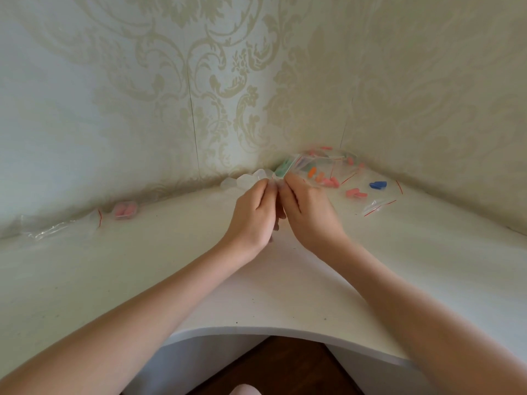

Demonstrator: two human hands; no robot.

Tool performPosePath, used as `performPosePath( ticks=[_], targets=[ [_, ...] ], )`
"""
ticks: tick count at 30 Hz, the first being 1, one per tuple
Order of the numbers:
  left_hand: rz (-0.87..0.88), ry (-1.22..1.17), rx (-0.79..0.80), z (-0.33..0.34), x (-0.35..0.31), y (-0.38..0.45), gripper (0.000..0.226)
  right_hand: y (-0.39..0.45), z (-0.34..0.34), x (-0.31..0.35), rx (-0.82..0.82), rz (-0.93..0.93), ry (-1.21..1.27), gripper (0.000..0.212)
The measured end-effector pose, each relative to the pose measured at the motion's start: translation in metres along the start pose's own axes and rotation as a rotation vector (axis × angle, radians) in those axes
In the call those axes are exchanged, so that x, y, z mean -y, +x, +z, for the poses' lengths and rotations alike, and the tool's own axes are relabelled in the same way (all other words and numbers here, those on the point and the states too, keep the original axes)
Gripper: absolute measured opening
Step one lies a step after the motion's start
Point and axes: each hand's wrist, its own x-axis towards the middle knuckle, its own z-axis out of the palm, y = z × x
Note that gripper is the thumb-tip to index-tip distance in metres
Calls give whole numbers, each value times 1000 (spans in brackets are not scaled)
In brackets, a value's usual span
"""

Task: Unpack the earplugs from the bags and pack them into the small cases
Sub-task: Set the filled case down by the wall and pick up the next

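I take the room corner, where the two papered walls (pixel 171 81) meet the white desk (pixel 142 266), as my landmark.

Both hands sit just in front of that corner. The left hand (pixel 251 215) and right hand (pixel 309 212) are almost touching, fingers curled, each pinching the near edge of a small clear bag (pixel 281 173). The bag rises from the fingertips toward the corner, its long axis running away from me and tilted slightly right. Something green shows inside it; I cannot tell whether these are earplugs.

Right of the corner, along the right wall, lies a heap of clear red-striped bags (pixel 328 163) holding orange and pink earplugs (pixel 328 181). Farther right of the corner, flat on the desk, lie pink earplugs (pixel 353 192), a blue pair (pixel 377 184) and a small bag that looks empty (pixel 376 207).

Just left of the corner, against the wall, sit several translucent small cases (pixel 245 181), close beside the left fingertips. Well left of the corner lie a case with pink contents (pixel 124 210) and crumpled clear plastic (pixel 51 228).

Toward me from the corner, bare desk surface extends to its curved front edge (pixel 256 330); both forearms cross it.
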Motion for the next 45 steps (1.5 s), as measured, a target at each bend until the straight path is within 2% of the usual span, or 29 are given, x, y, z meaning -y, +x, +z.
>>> performPosePath(
  ticks=[7,14,17,19,23,26,30,33,35,38,40,43,45],
  targets=[
    [80,54,-53,4,7,0,36,-2,15,4,-84,135,161,37],
    [139,382,-102,-5,7,4,33,2,7,12,-39,112,-198,32],
    [161,525,-111,-7,8,5,23,6,3,5,-191,34,-292,26],
    [167,575,-83,-8,8,5,24,6,-1,1,-230,-6,-335,25],
    [234,579,-133,-14,9,6,28,5,-11,-6,-107,-164,-244,6],
    [279,545,-153,-16,10,6,29,7,-8,-14,-17,-262,-161,17],
    [387,547,-123,-12,15,6,27,8,-4,-19,60,-136,-200,27],
    [556,556,-72,-8,11,1,23,6,-2,-13,102,58,-6,22],
    [627,565,-67,-5,10,-1,29,6,-1,-9,105,152,89,19],
    [706,587,-42,-5,12,-1,33,6,-3,-10,113,199,81,35],
    [657,546,-13,-6,14,0,30,9,-4,-16,107,228,52,36],
    [373,283,-35,-6,9,3,29,14,-7,-19,75,219,221,9],
    [140,55,-117,-10,4,8,26,15,-12,-17,59,238,407,29]
  ],
)
